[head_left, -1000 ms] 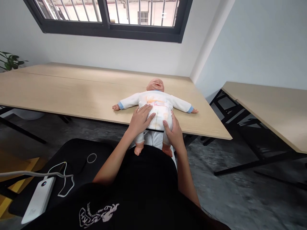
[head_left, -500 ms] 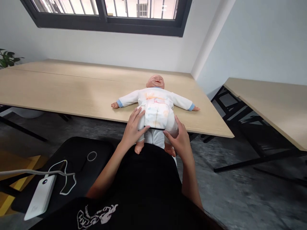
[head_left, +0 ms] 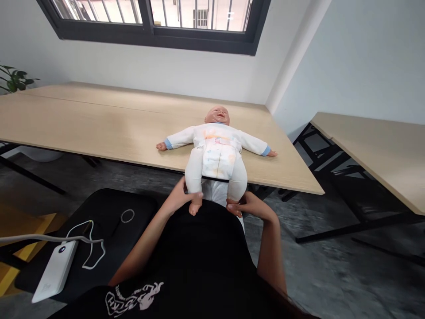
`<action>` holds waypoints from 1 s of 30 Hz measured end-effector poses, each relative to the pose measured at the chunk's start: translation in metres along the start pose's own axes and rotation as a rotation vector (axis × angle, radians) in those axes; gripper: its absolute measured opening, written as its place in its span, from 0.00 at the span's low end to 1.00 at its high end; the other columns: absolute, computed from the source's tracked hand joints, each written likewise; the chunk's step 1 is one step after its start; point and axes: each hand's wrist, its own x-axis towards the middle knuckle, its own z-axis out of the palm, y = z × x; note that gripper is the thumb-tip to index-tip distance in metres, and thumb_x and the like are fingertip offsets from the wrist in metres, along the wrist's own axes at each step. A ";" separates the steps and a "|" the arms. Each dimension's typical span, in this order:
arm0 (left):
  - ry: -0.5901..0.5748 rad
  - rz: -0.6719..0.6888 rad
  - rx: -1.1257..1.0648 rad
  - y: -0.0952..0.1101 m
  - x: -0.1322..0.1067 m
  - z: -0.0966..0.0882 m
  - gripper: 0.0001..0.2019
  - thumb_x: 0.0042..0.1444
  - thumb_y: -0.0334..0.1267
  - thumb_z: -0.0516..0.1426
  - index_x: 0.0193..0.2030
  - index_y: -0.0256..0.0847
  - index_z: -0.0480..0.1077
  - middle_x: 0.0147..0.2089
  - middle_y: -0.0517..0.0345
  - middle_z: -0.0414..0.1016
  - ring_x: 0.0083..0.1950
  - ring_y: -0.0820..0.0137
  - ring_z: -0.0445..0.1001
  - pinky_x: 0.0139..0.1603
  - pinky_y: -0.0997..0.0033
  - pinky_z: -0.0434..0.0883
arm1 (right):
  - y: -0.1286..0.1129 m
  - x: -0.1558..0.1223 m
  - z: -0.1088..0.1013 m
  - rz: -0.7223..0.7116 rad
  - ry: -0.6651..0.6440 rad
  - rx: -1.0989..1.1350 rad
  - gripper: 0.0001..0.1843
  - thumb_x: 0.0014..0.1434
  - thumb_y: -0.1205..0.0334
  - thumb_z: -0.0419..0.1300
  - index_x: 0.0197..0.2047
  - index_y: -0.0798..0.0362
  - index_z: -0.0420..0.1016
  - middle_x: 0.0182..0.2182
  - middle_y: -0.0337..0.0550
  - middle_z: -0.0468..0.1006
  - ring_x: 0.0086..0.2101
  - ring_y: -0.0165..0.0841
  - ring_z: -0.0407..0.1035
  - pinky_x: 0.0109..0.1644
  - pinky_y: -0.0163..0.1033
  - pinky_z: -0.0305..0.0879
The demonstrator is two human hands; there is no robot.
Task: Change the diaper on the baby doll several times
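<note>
A baby doll [head_left: 217, 133] lies on its back at the table's near edge, arms spread, legs hanging over the edge toward me. It wears a white top with blue cuffs and a white patterned diaper [head_left: 219, 161]. My left hand [head_left: 179, 197] is closed round the doll's lower leg on the left, thumb across the ankle, other fingers hidden behind. On the other side my right hand [head_left: 254, 206] grips the right-side ankle, its thumb on top of the foot and its fingers mostly out of sight.
The light wooden table [head_left: 109, 128] runs along the wall beneath a barred window. A second table [head_left: 375, 146] stands to the right across a gap. At the left, a black chair seat [head_left: 109, 239] carries a white power bank [head_left: 56, 270] with a cable, and a bracelet [head_left: 127, 216].
Both hands have slid down from the doll's thighs beside the diaper to its ankles. The doll's body has stayed on the table, and the camera view has shifted slightly.
</note>
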 end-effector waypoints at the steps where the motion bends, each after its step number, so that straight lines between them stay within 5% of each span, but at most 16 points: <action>1: -0.162 -0.084 -0.021 -0.003 0.000 -0.002 0.26 0.43 0.44 0.73 0.47 0.35 0.73 0.45 0.48 0.79 0.47 0.59 0.79 0.49 0.63 0.75 | 0.004 0.003 0.000 -0.010 -0.036 0.065 0.25 0.52 0.45 0.73 0.41 0.58 0.77 0.36 0.48 0.81 0.42 0.43 0.75 0.50 0.45 0.71; 3: -0.407 -0.206 -0.091 -0.009 -0.001 -0.004 0.23 0.42 0.42 0.74 0.43 0.34 0.76 0.44 0.47 0.81 0.47 0.58 0.80 0.50 0.62 0.75 | 0.011 0.007 -0.001 -0.013 -0.074 0.163 0.28 0.50 0.48 0.75 0.48 0.58 0.77 0.45 0.51 0.81 0.49 0.44 0.74 0.57 0.47 0.69; 5: -0.483 -0.244 -0.214 -0.015 -0.003 -0.003 0.23 0.42 0.41 0.74 0.45 0.34 0.77 0.47 0.46 0.81 0.49 0.58 0.80 0.51 0.62 0.75 | 0.015 0.010 0.000 -0.028 -0.112 0.214 0.32 0.50 0.49 0.75 0.52 0.58 0.77 0.50 0.52 0.79 0.52 0.44 0.74 0.59 0.48 0.69; 9: -0.426 -0.214 -0.506 -0.022 -0.006 0.009 0.21 0.42 0.42 0.75 0.39 0.34 0.77 0.39 0.49 0.81 0.46 0.61 0.81 0.53 0.62 0.76 | 0.023 0.019 0.011 -0.152 -0.142 0.364 0.27 0.49 0.45 0.75 0.43 0.57 0.76 0.39 0.49 0.81 0.42 0.40 0.77 0.53 0.45 0.72; 15: -0.305 -0.157 -0.621 -0.016 -0.010 0.025 0.18 0.46 0.44 0.72 0.37 0.37 0.72 0.24 0.63 0.70 0.28 0.69 0.75 0.39 0.66 0.76 | 0.030 0.034 0.029 -0.147 -0.137 0.653 0.31 0.39 0.47 0.80 0.37 0.54 0.70 0.26 0.39 0.75 0.29 0.33 0.74 0.44 0.43 0.74; 24: -0.304 -0.132 -0.499 -0.016 -0.007 0.012 0.16 0.47 0.42 0.69 0.36 0.36 0.70 0.21 0.66 0.68 0.22 0.73 0.70 0.35 0.68 0.74 | 0.031 0.023 0.011 -0.105 -0.157 0.477 0.33 0.43 0.43 0.78 0.44 0.57 0.76 0.36 0.52 0.81 0.36 0.40 0.78 0.44 0.44 0.75; 27: -0.371 -0.155 -0.474 -0.011 -0.009 0.008 0.19 0.45 0.40 0.72 0.40 0.35 0.72 0.27 0.60 0.75 0.29 0.69 0.76 0.38 0.69 0.74 | 0.028 0.024 0.014 -0.181 -0.175 0.473 0.45 0.43 0.37 0.77 0.56 0.57 0.73 0.43 0.54 0.81 0.43 0.43 0.78 0.52 0.47 0.74; 30: -0.407 -0.154 -0.498 -0.006 -0.010 0.007 0.25 0.43 0.41 0.74 0.46 0.35 0.75 0.39 0.51 0.81 0.40 0.64 0.80 0.45 0.66 0.76 | 0.025 0.023 0.017 -0.256 -0.061 0.530 0.50 0.39 0.26 0.72 0.54 0.56 0.74 0.47 0.55 0.79 0.47 0.45 0.77 0.56 0.51 0.72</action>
